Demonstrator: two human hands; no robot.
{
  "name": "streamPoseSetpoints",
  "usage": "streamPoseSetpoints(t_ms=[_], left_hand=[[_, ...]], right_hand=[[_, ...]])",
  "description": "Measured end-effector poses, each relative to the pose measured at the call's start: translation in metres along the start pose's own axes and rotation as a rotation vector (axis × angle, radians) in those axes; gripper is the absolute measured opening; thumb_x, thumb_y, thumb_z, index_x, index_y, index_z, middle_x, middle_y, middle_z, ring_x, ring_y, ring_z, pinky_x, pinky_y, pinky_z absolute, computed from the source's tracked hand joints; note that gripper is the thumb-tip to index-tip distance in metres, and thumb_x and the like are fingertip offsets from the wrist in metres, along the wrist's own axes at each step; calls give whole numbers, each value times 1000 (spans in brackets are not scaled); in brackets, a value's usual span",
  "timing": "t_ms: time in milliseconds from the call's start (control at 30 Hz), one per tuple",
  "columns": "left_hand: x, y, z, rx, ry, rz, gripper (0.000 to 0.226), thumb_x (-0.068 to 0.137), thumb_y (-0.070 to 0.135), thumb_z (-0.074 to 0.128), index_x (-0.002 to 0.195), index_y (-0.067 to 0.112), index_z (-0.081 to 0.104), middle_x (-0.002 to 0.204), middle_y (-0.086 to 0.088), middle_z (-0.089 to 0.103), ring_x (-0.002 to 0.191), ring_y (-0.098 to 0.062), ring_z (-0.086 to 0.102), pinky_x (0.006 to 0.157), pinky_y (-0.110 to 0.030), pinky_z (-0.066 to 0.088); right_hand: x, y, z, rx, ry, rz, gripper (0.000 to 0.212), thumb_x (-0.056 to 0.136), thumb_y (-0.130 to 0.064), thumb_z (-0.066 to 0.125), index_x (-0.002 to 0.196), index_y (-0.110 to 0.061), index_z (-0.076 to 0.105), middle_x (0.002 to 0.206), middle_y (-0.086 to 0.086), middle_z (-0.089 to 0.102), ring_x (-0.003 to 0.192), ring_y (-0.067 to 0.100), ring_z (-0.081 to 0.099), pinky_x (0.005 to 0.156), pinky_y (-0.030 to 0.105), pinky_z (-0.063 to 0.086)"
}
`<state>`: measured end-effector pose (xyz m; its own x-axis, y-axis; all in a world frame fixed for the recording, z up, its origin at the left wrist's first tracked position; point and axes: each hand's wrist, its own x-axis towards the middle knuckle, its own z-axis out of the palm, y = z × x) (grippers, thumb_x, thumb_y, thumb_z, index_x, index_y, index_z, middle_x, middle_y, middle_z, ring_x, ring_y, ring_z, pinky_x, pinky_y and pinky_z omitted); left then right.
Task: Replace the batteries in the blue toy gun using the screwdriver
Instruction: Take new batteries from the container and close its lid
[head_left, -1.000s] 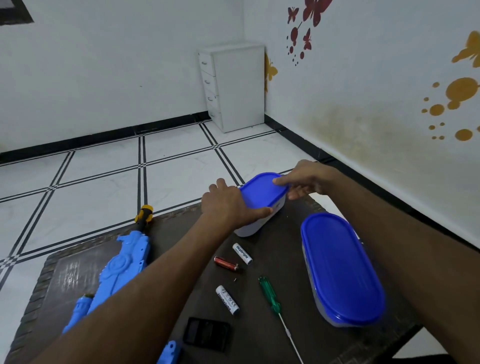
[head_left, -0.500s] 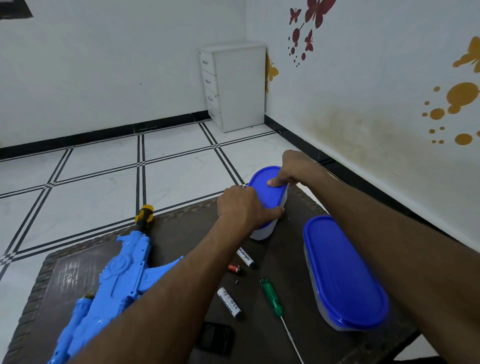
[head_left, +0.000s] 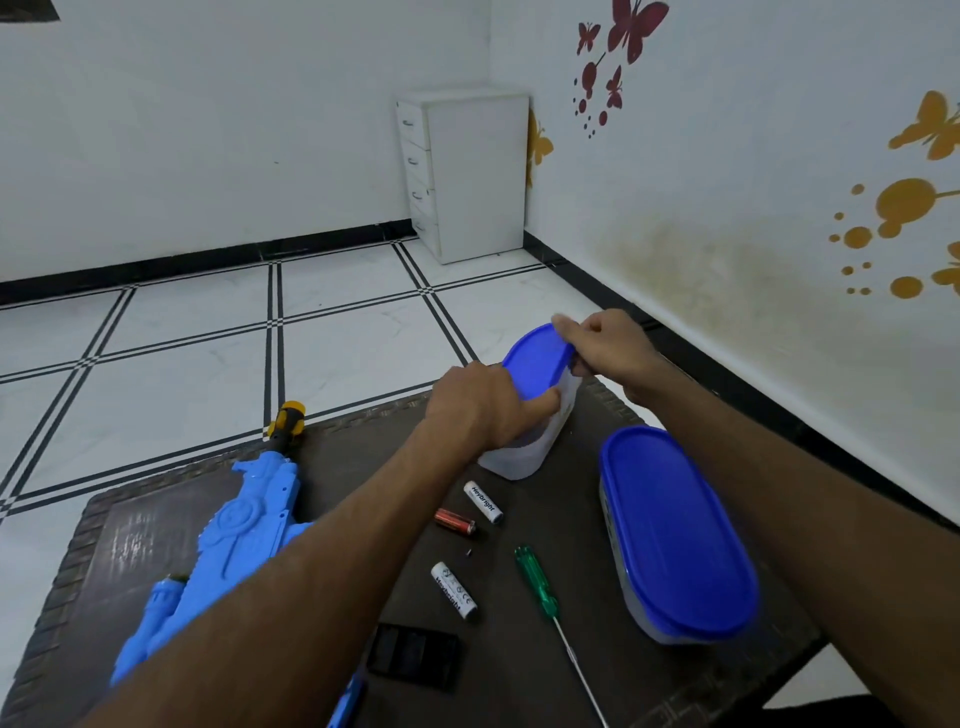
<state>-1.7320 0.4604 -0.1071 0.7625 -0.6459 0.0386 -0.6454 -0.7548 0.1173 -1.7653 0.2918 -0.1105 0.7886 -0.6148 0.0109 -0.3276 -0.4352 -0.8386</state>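
**Both hands on one of two tubs**

While the left hand (head_left: 480, 410) grips the small tub (head_left: 524, 452), the right hand (head_left: 605, 345) pinches its blue lid (head_left: 532, 358). Three batteries (head_left: 453, 590) (loose), one screwdriver (head_left: 537, 582), one toy gun (head_left: 234, 551) lie on the table (head_left: 519, 686).

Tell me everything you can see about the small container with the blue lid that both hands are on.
The small container has a translucent whitish plastic body and a blue oval lid. It stands tilted on the dark table, toward its far edge, beyond the loose batteries. The left hand grips its body, thumb against the lid. The right hand pinches the lid's far edge, which looks slightly raised. Its contents cannot be seen.
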Motion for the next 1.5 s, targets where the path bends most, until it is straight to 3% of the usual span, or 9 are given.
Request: streamPoseSetpoints(t_ms=[100, 200, 400, 667, 833, 1000, 1133, 1300, 1500], left_hand=[[4, -18, -11, -298, -25, -47, 70, 88, 72, 29, 79, 11, 61, 76, -9, 64, 69, -22, 60, 72, -35, 51], [1, -42, -12, -647, -15, -136, 65, 94, 62, 28, 92, 7, 63, 87, -16, 67, 72, -23, 61, 69, -34, 50], [-26, -78, -5, -985, 77, -348, 42, 101, 38, 38, 104, 1, 58, 95, -19, 64, 82, -30, 66, 73, -42, 58], [-48, -125, 9, -786, 19, -424, 24, 99, 13, 38, 82, 7, 52, 73, -14, 45, 63, -22, 44, 59, -32, 38], [-52, -125, 13, -678, -89, -417, 34, 88, -3, 35, 106, 2, 64, 100, -19, 64, 86, -28, 59, 66, -35, 46], [-51, -115, 16, -537, -106, -413, 24, 85, 1, 40, 101, 0, 58, 94, -17, 60, 81, -28, 58, 54, -31, 42], [-57, -107, 17, -341, -71, -336, 7, 87, 4, 49, 92, 5, 54, 97, -15, 60, 81, -24, 54, 64, -31, 42], [-67, -114, 24, -165, 15, -149, 39, 89, 20, 62, 128, 19, 60, 129, -7, 55, 115, -25, 54, 94, -37, 49], [-89, -121, 13, -138, 4, -25, 35, 91, 25, 61, 125, 22, 62, 126, -1, 62, 115, -19, 56, 93, -35, 48]], right_hand=[[-3, 1, 4, 148, 4, 39, 63, 97, -58, 37, 83, -5, 68, 78, 7, 72, 69, 20, 68, 76, 36, 56], [-8, 6, 2, 217, 0, 23, 45, 101, -42, 44, 87, -7, 69, 83, 8, 71, 71, 17, 65, 76, 33, 56], [-33, -10, 7, -195, 5, -214, 13, 88, -15, 59, 91, -18, 71, 89, -4, 70, 83, 12, 65, 66, 18, 46], [-103, -42, 33, -411, -227, -463, 9, 91, -17, 64, 95, -18, 72, 83, -6, 68, 77, 8, 64, 72, 24, 54], [-128, -37, 59, -743, -367, -487, 14, 91, -15, 60, 101, -11, 69, 96, 7, 67, 91, 25, 65, 78, 34, 54], [-143, -30, 73, -927, -427, -498, 28, 93, -12, 58, 121, -9, 60, 113, 16, 61, 103, 31, 60, 81, 33, 46], [-144, -29, 80, -952, -446, -515, 28, 92, -12, 59, 120, -14, 61, 116, 13, 62, 105, 29, 60, 84, 34, 47], [-144, -27, 80, -941, -432, -529, 27, 92, -13, 59, 119, -13, 60, 118, 12, 61, 108, 27, 59, 90, 36, 49], [-146, -31, 68, -773, -357, -535, 17, 87, -15, 64, 103, -19, 67, 103, 5, 67, 97, 22, 61, 75, 29, 47]])
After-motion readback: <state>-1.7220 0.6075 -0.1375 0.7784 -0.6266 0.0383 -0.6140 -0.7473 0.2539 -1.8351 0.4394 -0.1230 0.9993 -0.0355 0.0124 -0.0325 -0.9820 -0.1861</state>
